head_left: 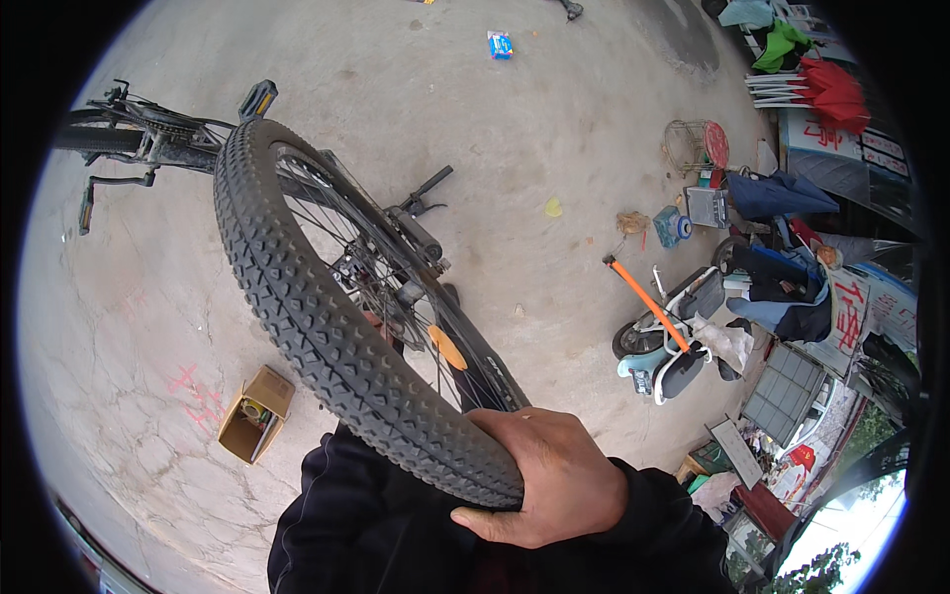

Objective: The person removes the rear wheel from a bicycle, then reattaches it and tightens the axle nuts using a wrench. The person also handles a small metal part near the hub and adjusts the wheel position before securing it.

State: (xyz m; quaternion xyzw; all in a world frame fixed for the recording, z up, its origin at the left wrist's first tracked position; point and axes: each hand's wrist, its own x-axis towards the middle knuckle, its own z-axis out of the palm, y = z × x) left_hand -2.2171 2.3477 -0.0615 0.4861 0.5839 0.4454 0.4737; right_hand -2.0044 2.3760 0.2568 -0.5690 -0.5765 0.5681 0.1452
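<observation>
A black knobby bicycle tyre point(327, 346) rises close in front of me, on a spoked wheel with an orange reflector point(447, 347). My right hand point(554, 480) is closed round the tyre at its near end, thumb on the near side and fingers over the far side. Through the spokes shows a small patch of what seems to be my left hand point(376, 323), close to the hub; its fingers are hidden. Beyond the wheel are a handlebar grip point(431, 183), a pedal point(258, 100) and the crank point(121, 180) of the same bicycle.
An open cardboard box point(254, 416) with small items stands on the concrete floor point(554, 129) at left. On the right are an electric scooter point(673, 337), an orange bar point(648, 302), a blue container point(671, 228), a wire stand point(688, 147) and folded umbrellas point(831, 94).
</observation>
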